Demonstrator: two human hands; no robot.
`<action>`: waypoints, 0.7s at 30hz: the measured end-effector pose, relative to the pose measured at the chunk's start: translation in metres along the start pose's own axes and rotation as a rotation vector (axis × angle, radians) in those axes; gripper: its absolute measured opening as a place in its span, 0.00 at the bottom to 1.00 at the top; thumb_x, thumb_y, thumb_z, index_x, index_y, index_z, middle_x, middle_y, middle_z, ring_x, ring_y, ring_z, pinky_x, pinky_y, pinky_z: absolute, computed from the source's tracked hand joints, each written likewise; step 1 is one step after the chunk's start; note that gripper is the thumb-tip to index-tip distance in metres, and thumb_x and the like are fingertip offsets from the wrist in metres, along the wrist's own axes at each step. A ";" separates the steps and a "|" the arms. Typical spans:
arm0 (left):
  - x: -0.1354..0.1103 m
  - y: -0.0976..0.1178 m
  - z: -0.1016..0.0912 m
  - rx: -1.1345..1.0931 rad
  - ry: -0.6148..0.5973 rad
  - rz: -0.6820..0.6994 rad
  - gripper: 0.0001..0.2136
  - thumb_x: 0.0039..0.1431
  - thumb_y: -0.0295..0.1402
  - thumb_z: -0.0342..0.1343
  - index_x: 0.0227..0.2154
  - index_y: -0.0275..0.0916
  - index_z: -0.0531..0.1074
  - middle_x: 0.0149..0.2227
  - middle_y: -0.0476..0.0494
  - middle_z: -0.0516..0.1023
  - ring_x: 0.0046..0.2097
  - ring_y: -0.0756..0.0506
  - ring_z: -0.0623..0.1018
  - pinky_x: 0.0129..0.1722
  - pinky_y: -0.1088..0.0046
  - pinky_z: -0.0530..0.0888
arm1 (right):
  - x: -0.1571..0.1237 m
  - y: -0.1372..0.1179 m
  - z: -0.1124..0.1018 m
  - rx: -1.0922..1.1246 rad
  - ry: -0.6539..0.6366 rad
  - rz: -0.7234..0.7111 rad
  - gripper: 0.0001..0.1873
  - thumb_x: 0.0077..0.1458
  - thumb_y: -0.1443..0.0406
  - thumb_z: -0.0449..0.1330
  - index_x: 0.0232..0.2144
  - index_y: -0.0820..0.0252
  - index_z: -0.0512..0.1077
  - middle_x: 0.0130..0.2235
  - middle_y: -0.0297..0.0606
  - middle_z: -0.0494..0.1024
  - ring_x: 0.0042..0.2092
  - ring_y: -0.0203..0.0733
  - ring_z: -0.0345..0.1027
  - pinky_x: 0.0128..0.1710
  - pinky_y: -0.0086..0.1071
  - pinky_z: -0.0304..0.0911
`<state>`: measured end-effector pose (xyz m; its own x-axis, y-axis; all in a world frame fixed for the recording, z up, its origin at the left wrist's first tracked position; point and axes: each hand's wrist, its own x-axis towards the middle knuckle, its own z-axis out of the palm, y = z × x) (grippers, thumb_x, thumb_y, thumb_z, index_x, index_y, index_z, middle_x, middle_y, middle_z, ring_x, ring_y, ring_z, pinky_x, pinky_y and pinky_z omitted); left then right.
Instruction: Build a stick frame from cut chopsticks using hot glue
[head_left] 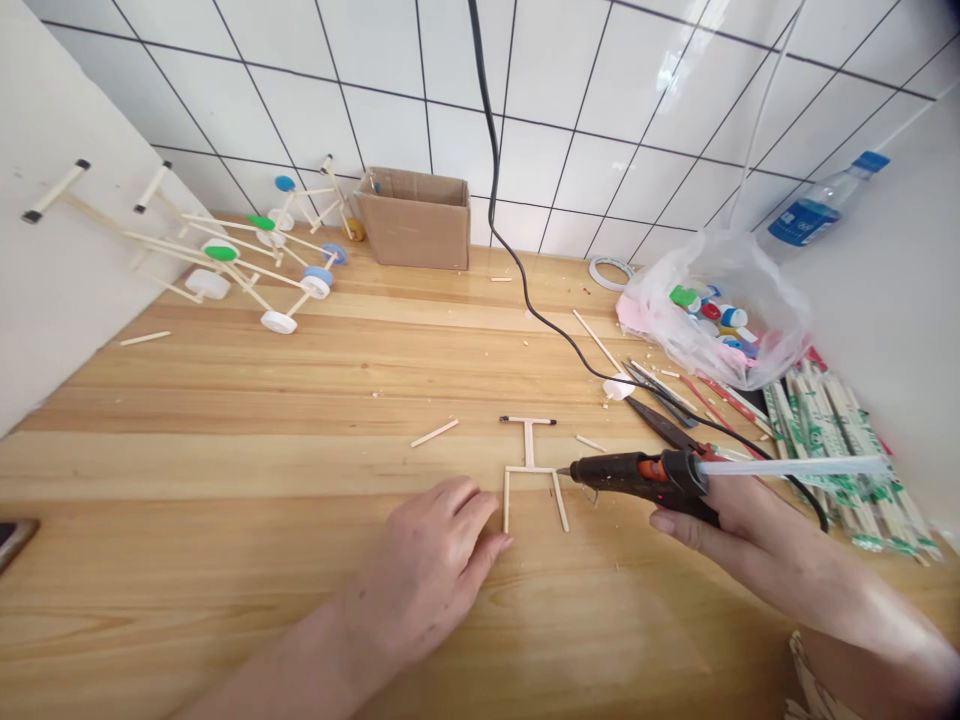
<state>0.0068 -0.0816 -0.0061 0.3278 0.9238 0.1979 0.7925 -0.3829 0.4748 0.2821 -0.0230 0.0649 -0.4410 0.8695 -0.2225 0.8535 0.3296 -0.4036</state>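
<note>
A small frame of thin wooden sticks (531,468) lies flat on the wooden table (225,560). My right hand (739,520) grips a black and orange hot glue gun (637,474), whose nozzle points left and nearly touches the frame's right corner. A clear glue stick pokes out of the gun's back. My left hand (431,565) rests on the table just left of the frame, fingers bent and close together, fingertips near the frame's left leg. Nothing shows in that hand.
Finished stick models with bottle-cap wheels (247,262) sit at the back left by a cardboard box (416,218). A plastic bag of caps (712,315), wrapped chopsticks (840,440), pliers (664,405), tape (609,270) and a bottle (821,210) crowd the right. The gun's black cable (517,270) crosses the table.
</note>
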 end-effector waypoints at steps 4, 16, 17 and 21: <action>0.000 0.000 0.000 0.000 0.002 0.002 0.01 0.58 0.28 0.54 0.31 0.38 0.69 0.31 0.46 0.74 0.32 0.45 0.74 0.30 0.70 0.72 | 0.000 0.000 0.000 0.006 -0.027 -0.010 0.16 0.58 0.51 0.52 0.31 0.57 0.68 0.29 0.34 0.73 0.31 0.43 0.66 0.29 0.33 0.64; 0.000 -0.001 0.001 0.002 -0.005 0.002 0.03 0.60 0.30 0.52 0.32 0.39 0.69 0.31 0.45 0.74 0.32 0.45 0.74 0.30 0.70 0.71 | -0.001 0.000 0.002 -0.057 0.003 -0.023 0.16 0.58 0.51 0.52 0.30 0.56 0.68 0.27 0.34 0.71 0.28 0.42 0.64 0.24 0.32 0.61; 0.000 -0.001 0.001 0.000 -0.009 0.002 0.03 0.60 0.30 0.52 0.32 0.39 0.69 0.31 0.46 0.74 0.32 0.45 0.74 0.30 0.70 0.71 | -0.001 -0.001 0.001 -0.054 -0.001 -0.012 0.17 0.58 0.51 0.52 0.29 0.56 0.68 0.26 0.34 0.71 0.28 0.42 0.64 0.24 0.32 0.61; -0.001 0.000 0.000 -0.005 -0.018 -0.008 0.04 0.60 0.30 0.51 0.32 0.39 0.69 0.31 0.46 0.74 0.31 0.46 0.74 0.30 0.70 0.71 | 0.001 -0.001 0.000 -0.024 0.004 0.007 0.17 0.56 0.50 0.52 0.27 0.56 0.68 0.26 0.34 0.72 0.27 0.42 0.65 0.25 0.33 0.62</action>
<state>0.0069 -0.0826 -0.0062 0.3303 0.9268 0.1784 0.7924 -0.3750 0.4810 0.2804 -0.0222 0.0648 -0.4335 0.8735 -0.2214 0.8631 0.3319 -0.3807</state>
